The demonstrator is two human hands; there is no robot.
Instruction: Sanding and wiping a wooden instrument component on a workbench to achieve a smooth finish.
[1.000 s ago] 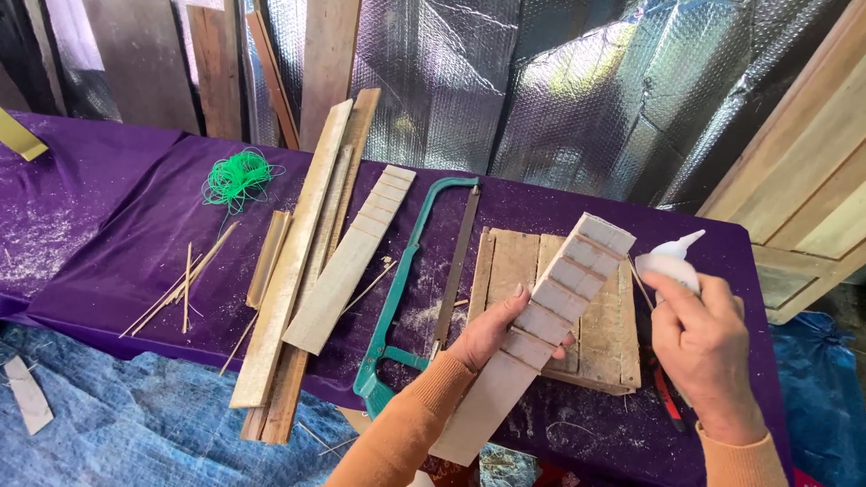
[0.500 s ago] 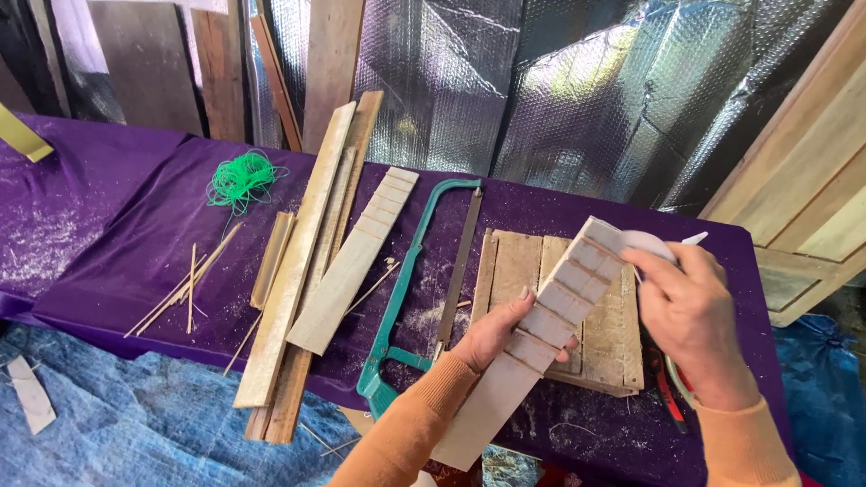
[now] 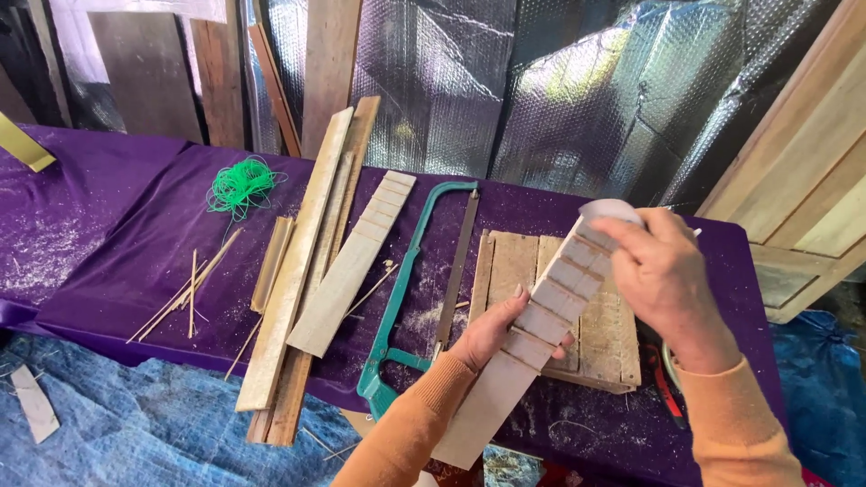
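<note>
I see my left hand [image 3: 492, 335] with fingers gripping the notched wooden slat [image 3: 532, 334] slanted above the wooden block [image 3: 514, 261], right of the green hacksaw [image 3: 406, 298], while my right hand [image 3: 663, 275] closes around a white glue bottle [image 3: 606, 209] at the slat's top end.

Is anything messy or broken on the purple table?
Nothing looks broken. Sawdust is scattered on the purple cloth beside the green saw, and thin sticks lie loose at odd angles. The green string sits in a tangle.
</note>
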